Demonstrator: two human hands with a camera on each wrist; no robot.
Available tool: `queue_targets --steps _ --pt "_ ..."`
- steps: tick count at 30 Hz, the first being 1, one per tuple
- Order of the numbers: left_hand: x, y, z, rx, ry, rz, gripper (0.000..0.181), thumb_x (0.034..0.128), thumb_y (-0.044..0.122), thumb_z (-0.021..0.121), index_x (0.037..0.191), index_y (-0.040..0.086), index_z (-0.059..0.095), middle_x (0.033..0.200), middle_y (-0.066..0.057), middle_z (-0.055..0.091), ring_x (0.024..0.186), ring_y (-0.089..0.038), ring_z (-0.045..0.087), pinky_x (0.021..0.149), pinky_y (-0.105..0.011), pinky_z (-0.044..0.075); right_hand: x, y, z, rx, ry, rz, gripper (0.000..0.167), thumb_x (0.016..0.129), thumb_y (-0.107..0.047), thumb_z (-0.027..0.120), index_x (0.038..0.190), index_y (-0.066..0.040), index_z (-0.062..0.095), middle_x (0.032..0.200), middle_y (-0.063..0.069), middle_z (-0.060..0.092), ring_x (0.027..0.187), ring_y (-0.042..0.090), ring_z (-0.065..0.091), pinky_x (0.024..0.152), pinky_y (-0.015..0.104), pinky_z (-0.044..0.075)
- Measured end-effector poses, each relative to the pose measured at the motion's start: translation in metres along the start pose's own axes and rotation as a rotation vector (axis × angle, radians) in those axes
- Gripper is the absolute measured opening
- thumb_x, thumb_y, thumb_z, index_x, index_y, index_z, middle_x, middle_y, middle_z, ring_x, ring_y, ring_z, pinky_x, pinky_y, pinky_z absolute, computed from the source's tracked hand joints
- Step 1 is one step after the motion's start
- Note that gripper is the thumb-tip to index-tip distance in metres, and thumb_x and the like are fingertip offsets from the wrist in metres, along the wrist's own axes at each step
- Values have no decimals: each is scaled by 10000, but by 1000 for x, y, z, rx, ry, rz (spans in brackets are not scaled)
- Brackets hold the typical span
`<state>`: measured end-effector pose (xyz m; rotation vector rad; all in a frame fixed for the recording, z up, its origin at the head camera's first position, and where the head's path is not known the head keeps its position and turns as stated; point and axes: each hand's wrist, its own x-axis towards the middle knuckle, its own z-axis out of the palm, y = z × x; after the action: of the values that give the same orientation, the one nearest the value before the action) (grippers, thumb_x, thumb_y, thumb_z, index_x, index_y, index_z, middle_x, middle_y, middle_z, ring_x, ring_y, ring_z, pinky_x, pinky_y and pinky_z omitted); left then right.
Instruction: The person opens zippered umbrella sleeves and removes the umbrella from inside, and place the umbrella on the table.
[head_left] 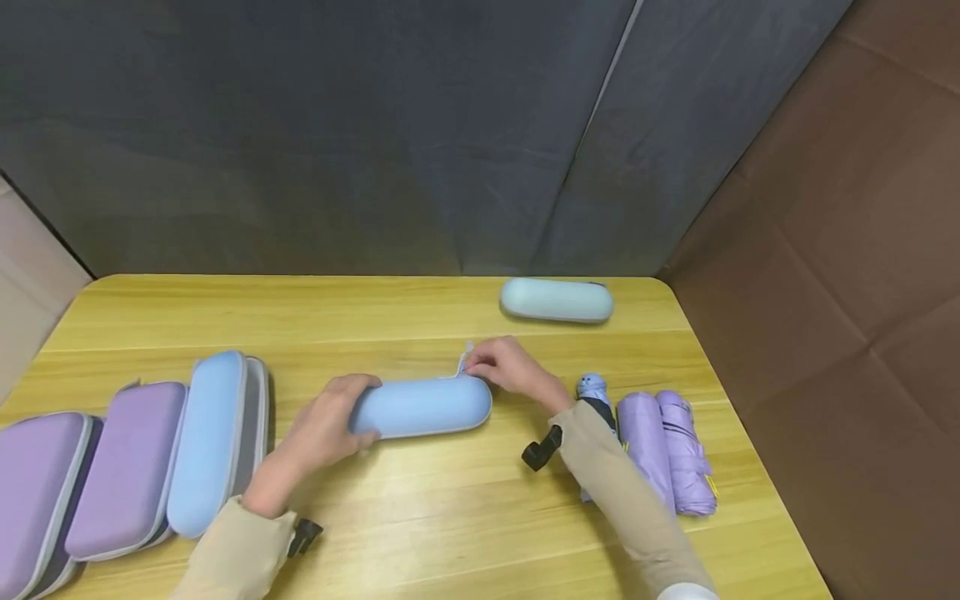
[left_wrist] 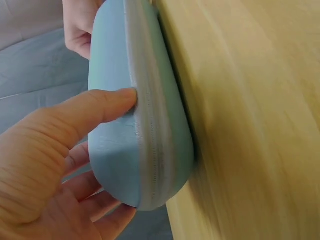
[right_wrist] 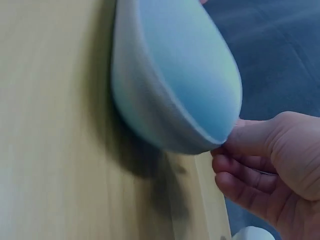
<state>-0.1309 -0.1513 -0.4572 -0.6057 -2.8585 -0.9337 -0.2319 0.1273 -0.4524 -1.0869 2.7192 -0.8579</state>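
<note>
A light blue, rounded, zippered case (head_left: 422,407) lies on the wooden table between the two hands. My left hand (head_left: 330,419) grips its left end. In the left wrist view the thumb (left_wrist: 107,107) presses beside the pale zipper band (left_wrist: 150,130), and the other fingers wrap behind the case. At the back right corner, my right hand (head_left: 507,367) pinches at the zipper by a thin pale strap (head_left: 462,360). The right wrist view has its thumb and fingers together at the case's edge; what they pinch is mostly hidden.
At the left stand another blue case (head_left: 206,446) and two purple cases (head_left: 129,471). A mint case (head_left: 557,300) lies near the back edge. Right of the right arm are a blue rolled item (head_left: 592,387) and two purple folded umbrellas (head_left: 647,446). Dark cloth (head_left: 337,150) hangs behind.
</note>
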Motion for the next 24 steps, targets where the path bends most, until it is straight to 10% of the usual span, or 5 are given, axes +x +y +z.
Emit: queue_targets --steps 24 --pt "-7 -3 -1 77 97 22 650 620 190 843 1169 -11 561 1143 -250 591 1010 -414 557 765 -569 498 -40 -24 10 -123 109 207 85 781 26 647 755 -50 677 728 27 646 653 109 559 587 193 472"
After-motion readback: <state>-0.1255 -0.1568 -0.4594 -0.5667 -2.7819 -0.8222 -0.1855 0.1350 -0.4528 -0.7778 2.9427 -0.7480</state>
